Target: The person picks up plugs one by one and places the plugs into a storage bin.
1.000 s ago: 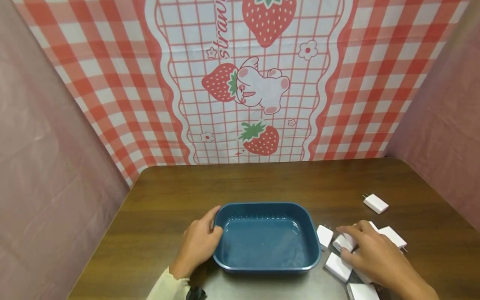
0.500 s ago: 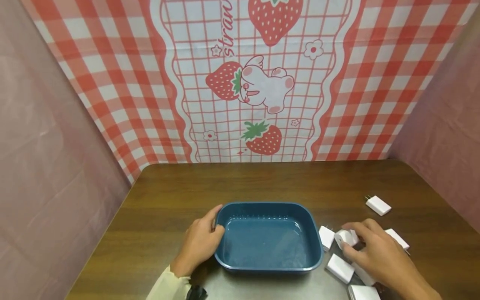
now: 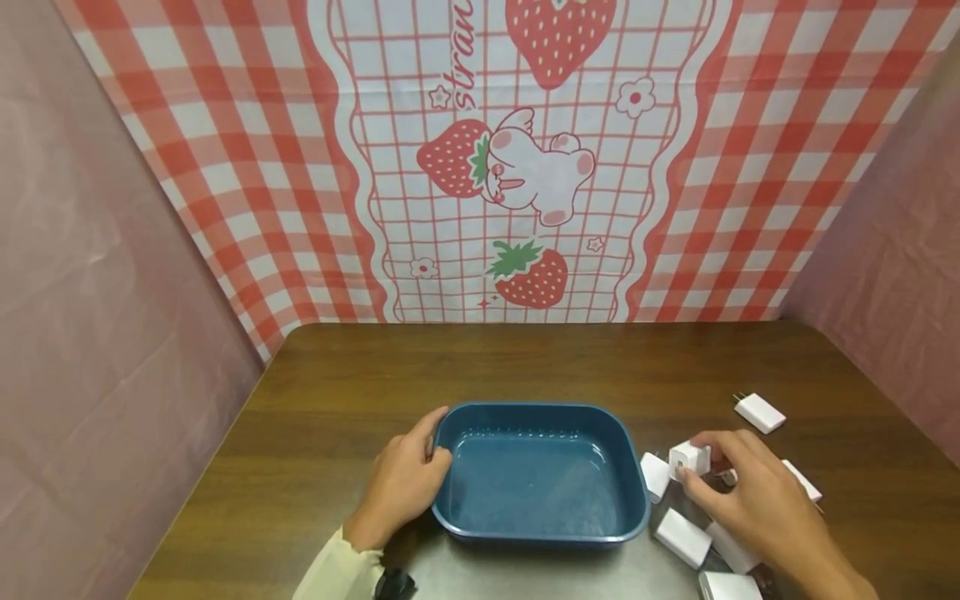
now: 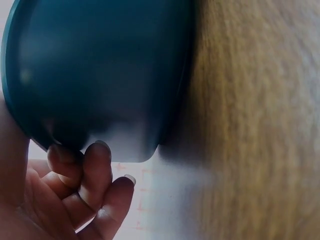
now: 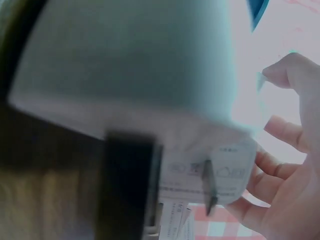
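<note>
My left hand [image 3: 401, 475] grips the left end of a blue rectangular tray [image 3: 540, 492], thumb over the rim and fingers along the outside. In the left wrist view the curled fingers lie against the tray's wall [image 4: 110, 65]. To the right of the tray, my right hand [image 3: 765, 496] pinches a white USB wall charger [image 3: 688, 460] between thumb and forefinger, its port end facing left. The right wrist view shows a large blurred white charger [image 5: 135, 60] close to the camera, with printed text and metal prongs behind it.
Several more white chargers lie around the right hand: one by the tray's right wall [image 3: 654, 477], one in front [image 3: 682, 537], one farther back [image 3: 760, 412]. The wooden table [image 3: 352, 367] ends at a checked strawberry cloth [image 3: 465, 275]; pink drapes hang at both sides.
My right fingers have closed on one charger among the group and raised it slightly, turning its port end outward. The left hand keeps its hold on the tray.
</note>
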`<action>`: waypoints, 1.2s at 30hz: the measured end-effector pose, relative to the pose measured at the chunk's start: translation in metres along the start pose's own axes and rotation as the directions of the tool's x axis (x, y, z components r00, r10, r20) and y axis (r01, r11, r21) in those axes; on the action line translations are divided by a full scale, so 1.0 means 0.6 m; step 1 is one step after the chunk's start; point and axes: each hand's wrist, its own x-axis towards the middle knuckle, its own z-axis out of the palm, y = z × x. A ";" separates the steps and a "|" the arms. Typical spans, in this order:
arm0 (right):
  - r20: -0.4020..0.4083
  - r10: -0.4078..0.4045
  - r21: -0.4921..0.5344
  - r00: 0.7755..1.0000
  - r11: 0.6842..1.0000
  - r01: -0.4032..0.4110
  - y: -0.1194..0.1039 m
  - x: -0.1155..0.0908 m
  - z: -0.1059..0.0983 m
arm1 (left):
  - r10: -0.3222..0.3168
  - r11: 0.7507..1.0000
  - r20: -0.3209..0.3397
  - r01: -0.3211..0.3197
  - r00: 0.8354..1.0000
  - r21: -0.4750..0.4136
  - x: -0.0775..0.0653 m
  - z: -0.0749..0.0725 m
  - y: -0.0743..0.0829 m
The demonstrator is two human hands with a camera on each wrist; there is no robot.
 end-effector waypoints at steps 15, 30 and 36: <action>-0.089 -0.096 0.129 0.991 0.986 0.107 -0.052 0.017 0.004 | 0.001 1.000 0.003 -0.001 1.000 0.010 0.001 -0.004 -0.002; 0.020 -0.322 0.131 0.946 0.939 0.317 -0.132 0.061 0.038 | 0.016 1.000 -0.011 -0.015 1.000 0.009 0.000 -0.006 -0.005; 0.083 -0.392 0.111 0.916 0.917 0.382 -0.157 0.066 0.059 | 0.043 0.999 -0.022 -0.042 0.999 0.015 0.001 -0.004 -0.005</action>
